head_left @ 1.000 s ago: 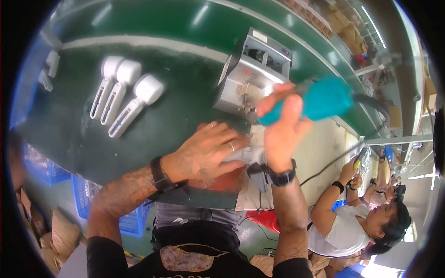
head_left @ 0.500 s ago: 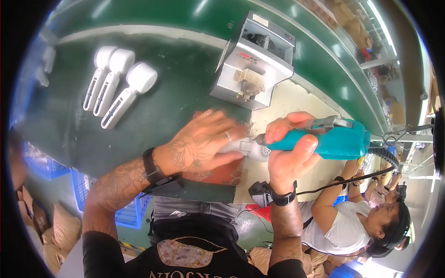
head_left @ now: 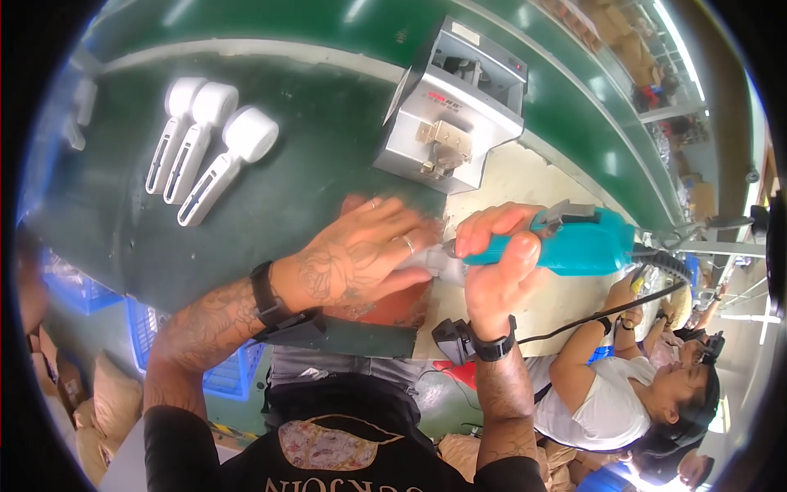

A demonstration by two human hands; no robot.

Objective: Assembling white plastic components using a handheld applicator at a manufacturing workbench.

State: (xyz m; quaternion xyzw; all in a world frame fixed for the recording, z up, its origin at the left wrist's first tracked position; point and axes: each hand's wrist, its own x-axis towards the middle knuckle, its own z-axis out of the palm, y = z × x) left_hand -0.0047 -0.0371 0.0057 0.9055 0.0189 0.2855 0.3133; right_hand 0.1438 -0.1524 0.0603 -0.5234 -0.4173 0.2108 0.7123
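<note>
My left hand (head_left: 357,254) presses a white handheld fan (head_left: 447,269) against the bench; the fingers cover much of it, and the part that shows is blurred. Wrapped around the front of a teal electric screwdriver (head_left: 586,242) is my right hand (head_left: 500,266), its thumb raised along the near side. The screwdriver lies nearly level, its tip pointing left at the fan, close to my left fingers. Whether the tip touches a screw is hidden. Under the left hand lies a reddish mat (head_left: 389,312).
Three white handheld fans (head_left: 246,143) lie side by side on the green bench at far left. A grey metal machine (head_left: 451,107) stands at the back. A black cable (head_left: 607,313) trails from the screwdriver. Blue crates (head_left: 225,381) sit below the bench; a co-worker (head_left: 607,402) is at right.
My right hand and the screwdriver have shifted slightly left, closer to my left hand. The held fan's round grille, seen before, is now mostly covered. My left hand has barely moved.
</note>
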